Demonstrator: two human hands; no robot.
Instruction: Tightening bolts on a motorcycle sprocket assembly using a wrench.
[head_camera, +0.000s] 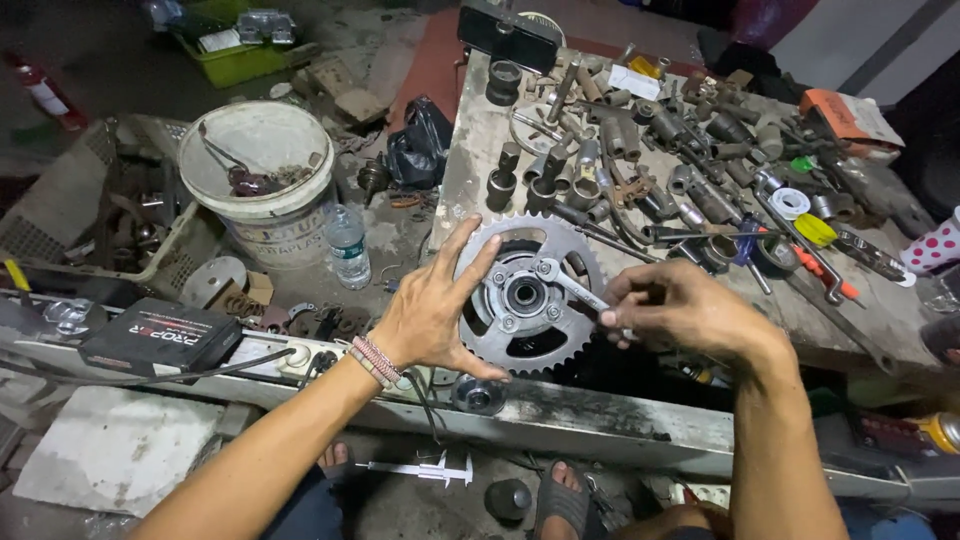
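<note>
At the workbench edge, we steady a toothed steel sprocket (527, 297).
Our left hand (432, 315) lies spread wide and flat against its rim; our right hand (672, 310) pinches a slim metal wrench (570, 284) on a hub bolt.

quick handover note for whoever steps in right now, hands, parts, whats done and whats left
Left hand: open, palm braced flat on the toothed steel sprocket at the workbench edge.
Right hand: gripping a slim silver wrench, its head on a nut beside the hub.
Done: cannot tell how tight the nuts are.
Left: probably the remaining nuts around the hub; loose sockets lie behind if needed.
</note>
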